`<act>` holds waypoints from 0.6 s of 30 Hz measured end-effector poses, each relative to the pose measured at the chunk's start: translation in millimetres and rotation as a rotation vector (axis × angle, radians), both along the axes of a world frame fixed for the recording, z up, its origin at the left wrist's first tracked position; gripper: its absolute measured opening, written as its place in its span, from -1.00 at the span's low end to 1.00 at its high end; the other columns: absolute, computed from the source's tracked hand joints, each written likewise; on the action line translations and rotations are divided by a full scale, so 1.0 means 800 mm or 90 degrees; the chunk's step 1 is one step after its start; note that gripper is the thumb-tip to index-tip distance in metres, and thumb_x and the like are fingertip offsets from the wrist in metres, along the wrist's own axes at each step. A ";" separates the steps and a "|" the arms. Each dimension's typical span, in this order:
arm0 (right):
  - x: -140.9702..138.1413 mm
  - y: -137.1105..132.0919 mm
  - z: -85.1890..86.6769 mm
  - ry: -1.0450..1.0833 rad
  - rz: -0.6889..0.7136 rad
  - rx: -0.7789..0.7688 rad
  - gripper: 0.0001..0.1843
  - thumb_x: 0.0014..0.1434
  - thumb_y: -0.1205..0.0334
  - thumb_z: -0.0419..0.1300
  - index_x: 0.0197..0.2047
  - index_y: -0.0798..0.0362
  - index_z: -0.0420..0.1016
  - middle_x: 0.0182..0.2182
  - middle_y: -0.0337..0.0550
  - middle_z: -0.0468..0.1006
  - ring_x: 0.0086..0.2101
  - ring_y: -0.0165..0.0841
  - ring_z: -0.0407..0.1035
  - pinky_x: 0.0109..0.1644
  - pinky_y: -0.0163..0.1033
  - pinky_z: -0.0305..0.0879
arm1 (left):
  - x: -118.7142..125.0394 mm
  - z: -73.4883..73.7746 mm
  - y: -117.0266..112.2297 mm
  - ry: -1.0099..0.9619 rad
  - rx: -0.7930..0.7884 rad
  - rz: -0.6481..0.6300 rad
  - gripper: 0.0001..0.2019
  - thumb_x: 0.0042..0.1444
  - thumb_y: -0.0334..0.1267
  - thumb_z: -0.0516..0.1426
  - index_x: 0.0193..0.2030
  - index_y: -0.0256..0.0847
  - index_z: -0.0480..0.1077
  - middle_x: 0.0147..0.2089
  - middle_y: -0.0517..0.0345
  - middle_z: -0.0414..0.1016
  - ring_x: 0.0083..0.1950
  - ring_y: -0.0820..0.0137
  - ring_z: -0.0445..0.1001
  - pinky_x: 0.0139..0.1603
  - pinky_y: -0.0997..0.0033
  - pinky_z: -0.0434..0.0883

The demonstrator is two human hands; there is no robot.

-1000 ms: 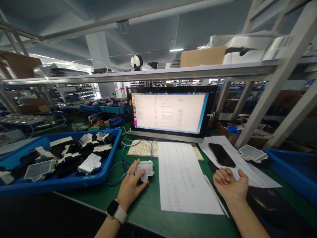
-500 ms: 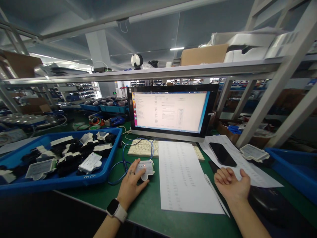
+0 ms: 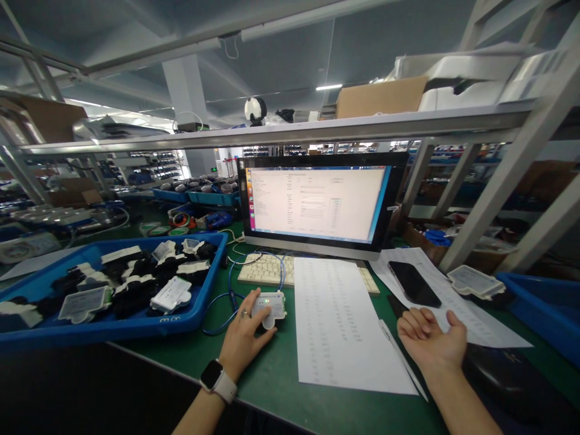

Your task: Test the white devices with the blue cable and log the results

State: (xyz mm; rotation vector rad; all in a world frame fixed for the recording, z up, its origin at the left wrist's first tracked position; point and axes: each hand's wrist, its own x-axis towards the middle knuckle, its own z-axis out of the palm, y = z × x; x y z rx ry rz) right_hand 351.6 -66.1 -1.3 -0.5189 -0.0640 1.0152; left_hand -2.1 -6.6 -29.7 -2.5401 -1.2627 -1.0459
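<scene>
Across the green worktop, my left grip lies spread over the module, probably steadying it; my right grip curls loosely, thumb apart, empty.

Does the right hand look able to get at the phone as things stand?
Probably yes: the right hand seems to hold nothing, and the phone lies just beyond it on a paper sheet, with nothing visible covering it or standing between them.
</scene>
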 end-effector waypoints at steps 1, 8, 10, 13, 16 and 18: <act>0.000 0.000 0.000 0.000 0.000 0.002 -0.72 0.16 0.13 -0.16 -0.57 -0.01 0.03 -0.76 -0.42 0.00 -0.77 -0.49 -0.07 -0.75 -0.35 -0.10 | 0.000 0.000 0.000 0.000 -0.004 0.001 -0.67 0.02 -0.23 0.18 -0.03 -0.12 0.33 0.26 -0.08 0.14 0.26 0.11 0.18 0.12 0.07 0.36; 0.001 0.001 -0.002 -0.003 0.001 -0.004 -0.71 0.16 0.12 -0.17 -0.57 -0.01 0.02 -0.76 -0.42 0.00 -0.78 -0.49 -0.08 -0.75 -0.35 -0.11 | 0.002 0.000 -0.002 -0.008 -0.005 -0.004 -0.62 0.02 -0.22 0.17 0.01 -0.12 0.29 0.26 -0.06 0.14 0.25 0.13 0.18 0.13 0.09 0.35; 0.000 0.001 -0.001 -0.010 -0.001 -0.004 -0.69 0.17 0.12 -0.18 -0.58 -0.01 0.03 -0.77 -0.41 0.01 -0.77 -0.50 -0.08 -0.76 -0.35 -0.10 | 0.003 0.002 -0.003 -0.018 0.008 0.007 -0.63 0.02 -0.18 0.17 0.00 -0.12 0.29 0.26 -0.06 0.13 0.26 0.11 0.17 0.14 0.08 0.33; 0.001 0.000 0.000 -0.019 0.000 -0.006 -0.67 0.18 0.12 -0.21 -0.58 -0.01 0.03 -0.77 -0.40 0.01 -0.77 -0.50 -0.08 -0.76 -0.36 -0.09 | -0.002 0.011 -0.002 -0.107 0.026 0.087 -0.59 0.07 -0.11 0.09 0.05 -0.19 0.25 0.20 -0.13 0.20 0.21 0.11 0.22 0.11 0.08 0.33; 0.001 -0.001 -0.001 -0.022 0.004 -0.007 -0.66 0.18 0.12 -0.22 -0.59 -0.01 0.04 -0.77 -0.40 0.01 -0.77 -0.50 -0.08 -0.76 -0.35 -0.09 | -0.017 0.027 0.009 -0.204 -0.095 0.242 -0.70 0.17 -0.11 -0.07 -0.11 -0.26 0.29 -0.07 -0.12 0.39 -0.01 0.20 0.40 -0.06 0.21 0.39; 0.002 -0.002 -0.001 -0.027 0.009 -0.003 -0.66 0.18 0.11 -0.22 -0.59 -0.01 0.04 -0.77 -0.39 0.01 -0.77 -0.50 -0.08 -0.76 -0.36 -0.08 | -0.028 0.037 0.020 -0.178 -0.251 0.323 -0.76 0.17 -0.13 -0.08 -0.28 -0.22 0.30 -0.27 -0.03 0.44 -0.17 0.23 0.46 -0.16 0.26 0.38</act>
